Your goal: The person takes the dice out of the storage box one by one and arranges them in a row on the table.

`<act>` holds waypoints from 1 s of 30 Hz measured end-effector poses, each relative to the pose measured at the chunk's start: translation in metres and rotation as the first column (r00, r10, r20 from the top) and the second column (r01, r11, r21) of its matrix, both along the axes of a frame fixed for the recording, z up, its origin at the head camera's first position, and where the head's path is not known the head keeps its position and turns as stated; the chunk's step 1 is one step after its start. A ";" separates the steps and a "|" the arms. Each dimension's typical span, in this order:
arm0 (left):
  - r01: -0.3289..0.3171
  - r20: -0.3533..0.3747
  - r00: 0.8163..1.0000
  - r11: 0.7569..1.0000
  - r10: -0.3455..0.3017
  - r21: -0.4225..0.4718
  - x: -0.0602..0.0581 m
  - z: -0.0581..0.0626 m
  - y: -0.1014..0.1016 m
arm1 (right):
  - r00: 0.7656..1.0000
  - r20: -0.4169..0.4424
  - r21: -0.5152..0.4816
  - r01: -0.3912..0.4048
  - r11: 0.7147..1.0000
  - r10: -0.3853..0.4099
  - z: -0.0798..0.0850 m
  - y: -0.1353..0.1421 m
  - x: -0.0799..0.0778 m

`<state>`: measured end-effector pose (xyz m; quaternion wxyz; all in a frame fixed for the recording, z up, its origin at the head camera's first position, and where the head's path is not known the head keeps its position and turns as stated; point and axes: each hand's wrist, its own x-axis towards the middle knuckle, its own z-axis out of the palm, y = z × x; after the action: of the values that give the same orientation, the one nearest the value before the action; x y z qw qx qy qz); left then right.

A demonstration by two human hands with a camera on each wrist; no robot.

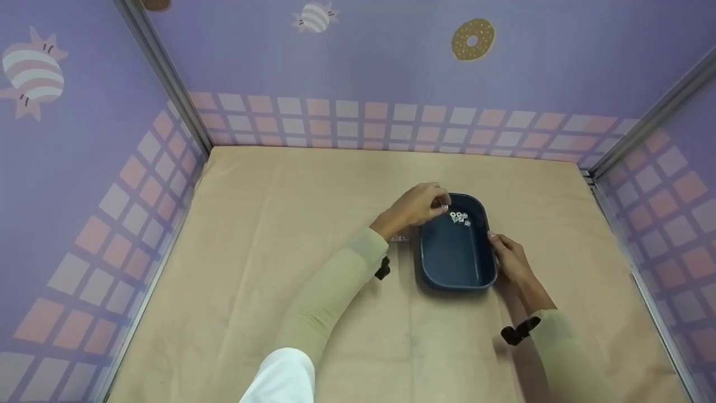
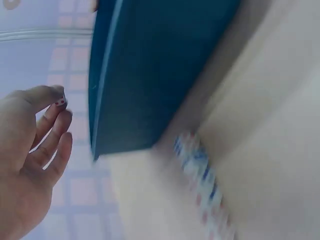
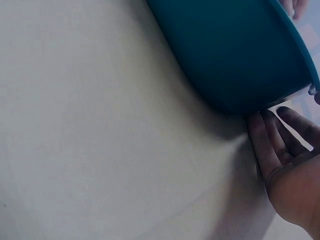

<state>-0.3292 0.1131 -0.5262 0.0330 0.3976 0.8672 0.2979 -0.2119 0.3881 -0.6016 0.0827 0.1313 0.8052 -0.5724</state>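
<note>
— What is the left hand (image 1: 417, 206) doing?

— It is hovering over the far left rim of the dark blue tray (image 1: 428, 263), with its fingers (image 2: 52, 132) pinching a small white die (image 1: 446, 207) at the tips. The left wrist view is showing the same die between thumb and forefinger, with red pips on it (the other fingers are lying loosely curled beneath).

— And where is the tray sitting?

— It is sitting on the desk (image 1: 279, 224), right of the middle, with its long side running away from the person. A little cluster of dice (image 1: 460, 218) is lying inside it at the far end, just beside the pinched die.

— Is the right hand (image 1: 512, 258) holding anything?

— It is resting against the tray's right outer wall, fingers together and fairly straight, touching the wall rather than curling round it. The right wrist view is showing those fingers (image 3: 267, 142) lying flat on the desk right at the foot of the wall.

— Anything else nearby?

— A few more dice (image 1: 400, 239) are lying in a short row on the desk just left of the tray, near the left wrist (they are blurred in the left wrist view, so I cannot count them). Purple walls printed with a doughnut (image 1: 472, 39) and striped bees (image 1: 33, 73) are enclosing the desk on three sides.
</note>
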 end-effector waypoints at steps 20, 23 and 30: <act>-0.028 0.090 0.995 0.990 0.041 -0.141 0.016 -0.013 -0.126 | 0.999 0.047 -0.040 -0.021 0.999 0.023 0.004 -0.001 0.002; -0.054 0.132 0.988 0.982 0.079 -0.179 0.021 -0.020 -0.139 | 1.000 0.027 -0.017 -0.010 1.000 0.011 0.002 0.000 0.002; -0.078 0.158 0.981 0.976 0.111 -0.204 0.030 -0.035 -0.152 | 1.000 0.015 0.003 -0.006 1.000 0.005 0.002 -0.001 0.002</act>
<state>-0.2994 -0.0388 -0.5614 0.1309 0.3240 0.9045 0.2443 -0.2104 0.3867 -0.5991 0.0899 0.1334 0.8057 -0.5701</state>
